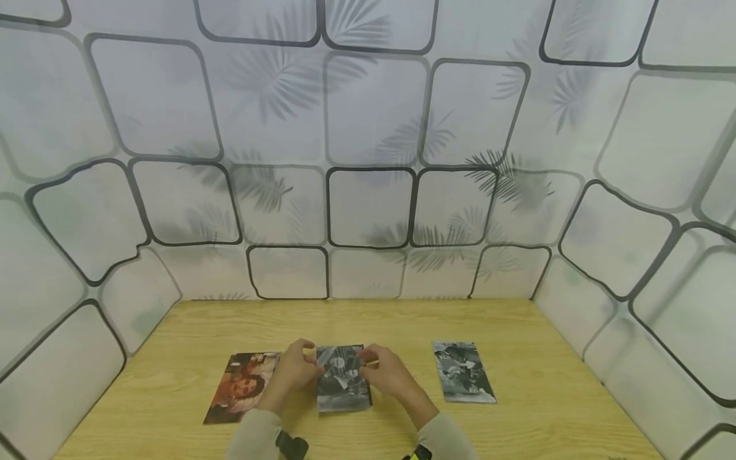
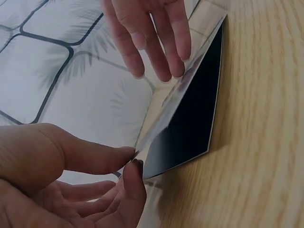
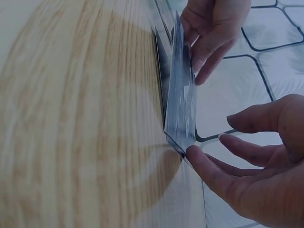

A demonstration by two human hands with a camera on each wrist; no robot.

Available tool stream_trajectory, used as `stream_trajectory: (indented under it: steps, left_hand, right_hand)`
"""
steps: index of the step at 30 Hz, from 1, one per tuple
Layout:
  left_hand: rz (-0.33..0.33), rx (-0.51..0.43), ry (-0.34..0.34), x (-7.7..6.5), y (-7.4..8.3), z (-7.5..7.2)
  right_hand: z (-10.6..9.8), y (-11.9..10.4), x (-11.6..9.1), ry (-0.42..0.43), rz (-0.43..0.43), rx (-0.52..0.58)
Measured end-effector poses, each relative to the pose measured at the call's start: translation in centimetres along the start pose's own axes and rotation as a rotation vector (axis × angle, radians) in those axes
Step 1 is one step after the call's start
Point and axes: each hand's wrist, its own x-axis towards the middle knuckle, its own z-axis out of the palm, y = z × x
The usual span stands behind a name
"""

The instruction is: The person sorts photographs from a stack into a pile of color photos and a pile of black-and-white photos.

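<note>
A black-and-white photo print (image 1: 343, 386) is lifted at the middle of the table, between the two hands. My left hand (image 1: 296, 365) pinches its left edge between thumb and fingertips. On the opposite side, my right hand (image 1: 391, 372) has an index fingertip at the print's edge, its thumb held apart from it, as the right wrist view shows. A dark sheet (image 2: 197, 114) with a pale edge lies under the raised print in the left wrist view. In the right wrist view the raised print (image 3: 179, 95) stands tilted over the wood surface.
A colour photo print (image 1: 241, 386) showing a person lies left of my left arm. Another black-and-white print (image 1: 463, 372) lies to the right. Both are on the wood-grain table (image 1: 540, 409). Patterned fabric walls (image 1: 368, 211) enclose the table at the back and sides.
</note>
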Motion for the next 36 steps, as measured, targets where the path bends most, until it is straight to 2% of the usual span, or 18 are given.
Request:
stream_trajectory:
  steps: [14, 21, 24, 26, 29, 36]
  left_hand:
    - [0.007, -0.106, 0.006, 0.0, 0.4, -0.3]
    - [0.011, -0.163, 0.001, 0.1, 1.0, 0.0]
    - [0.036, -0.149, -0.001, 0.0, 1.3, 0.2]
    - [0.061, -0.136, -0.005, -0.1, 1.5, 0.3]
    - [0.094, -0.124, -0.023, -0.2, 1.7, 0.6]
    - [0.116, -0.152, -0.107, -0.5, 1.8, 1.1]
  right_hand:
    - [-0.3, 0.6, 0.3, -0.011, 0.015, 0.048]
    - [-0.9, 1.0, 0.5, 0.033, 0.031, 0.033]
    - [-1.3, 0.9, 0.5, 0.051, 0.054, 0.075]
    - [-1.6, 0.9, 0.5, 0.045, 0.071, 0.142]
    - [-2.3, 1.0, 0.3, 0.036, 0.082, 0.207]
    - [-3.6, 1.2, 0.1, 0.03, 0.074, 0.222]
